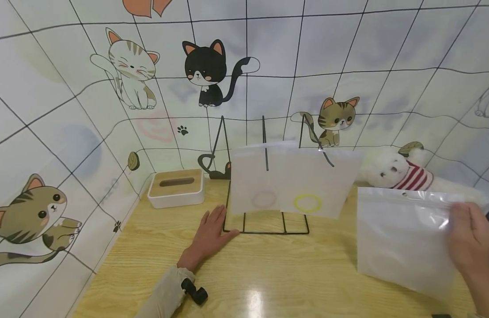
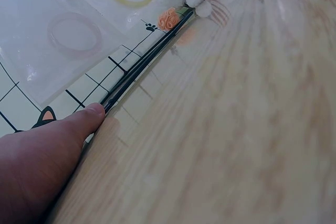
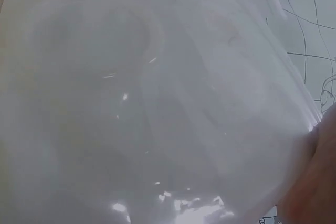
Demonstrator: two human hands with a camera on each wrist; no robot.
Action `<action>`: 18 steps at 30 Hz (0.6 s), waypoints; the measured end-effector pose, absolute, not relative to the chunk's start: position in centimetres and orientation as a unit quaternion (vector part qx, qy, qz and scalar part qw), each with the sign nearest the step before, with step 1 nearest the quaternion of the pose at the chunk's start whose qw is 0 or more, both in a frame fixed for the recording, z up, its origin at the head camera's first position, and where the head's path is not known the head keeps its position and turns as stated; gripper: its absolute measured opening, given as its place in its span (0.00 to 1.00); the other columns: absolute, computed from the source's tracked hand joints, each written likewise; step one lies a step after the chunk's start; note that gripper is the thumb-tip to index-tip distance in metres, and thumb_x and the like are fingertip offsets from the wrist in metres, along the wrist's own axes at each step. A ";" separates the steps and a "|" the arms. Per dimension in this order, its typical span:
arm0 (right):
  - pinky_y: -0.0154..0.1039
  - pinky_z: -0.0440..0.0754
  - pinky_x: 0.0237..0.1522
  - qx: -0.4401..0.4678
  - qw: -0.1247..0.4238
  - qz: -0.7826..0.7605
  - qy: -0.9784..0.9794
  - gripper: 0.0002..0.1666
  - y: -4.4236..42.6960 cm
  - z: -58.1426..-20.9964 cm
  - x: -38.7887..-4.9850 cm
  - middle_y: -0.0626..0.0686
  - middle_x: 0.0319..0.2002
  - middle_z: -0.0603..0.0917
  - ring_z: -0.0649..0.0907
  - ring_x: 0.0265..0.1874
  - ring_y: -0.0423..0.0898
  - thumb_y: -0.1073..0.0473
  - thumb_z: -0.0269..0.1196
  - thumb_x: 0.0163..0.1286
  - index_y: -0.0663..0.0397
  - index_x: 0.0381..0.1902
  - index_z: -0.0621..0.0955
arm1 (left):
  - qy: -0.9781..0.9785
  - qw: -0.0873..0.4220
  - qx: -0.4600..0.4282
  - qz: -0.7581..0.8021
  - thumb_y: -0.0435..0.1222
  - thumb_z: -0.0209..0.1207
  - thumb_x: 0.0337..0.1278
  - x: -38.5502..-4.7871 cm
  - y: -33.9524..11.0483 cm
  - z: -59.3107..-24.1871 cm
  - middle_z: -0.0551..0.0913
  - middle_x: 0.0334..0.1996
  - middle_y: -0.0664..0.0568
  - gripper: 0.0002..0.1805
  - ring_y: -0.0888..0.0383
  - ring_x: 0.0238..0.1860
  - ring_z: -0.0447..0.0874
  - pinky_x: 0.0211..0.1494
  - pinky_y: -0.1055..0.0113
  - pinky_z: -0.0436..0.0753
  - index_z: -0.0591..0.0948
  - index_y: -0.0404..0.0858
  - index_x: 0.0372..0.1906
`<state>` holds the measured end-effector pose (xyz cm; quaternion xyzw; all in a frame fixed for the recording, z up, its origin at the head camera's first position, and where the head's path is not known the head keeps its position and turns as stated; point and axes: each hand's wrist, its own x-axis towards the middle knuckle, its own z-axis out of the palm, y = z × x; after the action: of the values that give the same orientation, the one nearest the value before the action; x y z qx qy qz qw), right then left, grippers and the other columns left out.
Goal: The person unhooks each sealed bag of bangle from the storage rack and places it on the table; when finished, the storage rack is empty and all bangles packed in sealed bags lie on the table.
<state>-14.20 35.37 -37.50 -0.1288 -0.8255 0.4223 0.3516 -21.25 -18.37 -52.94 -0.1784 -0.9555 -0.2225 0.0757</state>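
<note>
My left hand lies with straight fingers on the table at the left front corner of a black wire rack. Its thumb touches the rack's front bar in the left wrist view. Two translucent plastic bags hang from the rack's prongs: one bag with a pale pink ring inside, the other with a yellow ring. To the right of the rack, my right hand pinches the right edge of another translucent zip bag, held up with its hang hole at the top. Its contents cannot be made out.
A white tissue box with a wooden lid stands at the back left of the wooden table. Behind the held bag lies a white plush toy in a red-striped top. Cat-printed walls border the table.
</note>
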 end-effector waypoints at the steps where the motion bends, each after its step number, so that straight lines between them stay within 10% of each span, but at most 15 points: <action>1: 0.23 0.59 0.34 -0.134 0.339 0.415 -0.834 0.19 35.6 -37.5 -14.1 0.31 0.25 0.66 0.65 0.30 0.30 0.56 0.46 0.80 0.28 0.28 0.70 | -0.956 0.073 -0.178 -0.224 0.61 0.54 0.65 -21.1 -18.3 -52.9 0.57 0.78 0.40 0.49 0.43 0.79 0.52 0.79 0.42 0.48 0.57 0.31 0.77; 18: 0.33 0.60 0.26 -0.108 0.211 0.348 -0.907 0.21 40.2 -40.0 -14.8 0.46 0.29 0.64 0.63 0.27 0.36 0.48 0.37 0.83 0.57 0.36 0.66 | -0.961 0.056 -0.173 -0.209 0.60 0.53 0.67 -21.2 -18.2 -52.7 0.54 0.79 0.42 0.49 0.46 0.80 0.49 0.81 0.45 0.46 0.53 0.33 0.79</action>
<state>-14.82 40.16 -40.00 -0.1075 -0.9071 0.3477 0.2114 -21.17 -18.25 -52.73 -0.1732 -0.9607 -0.2094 0.0560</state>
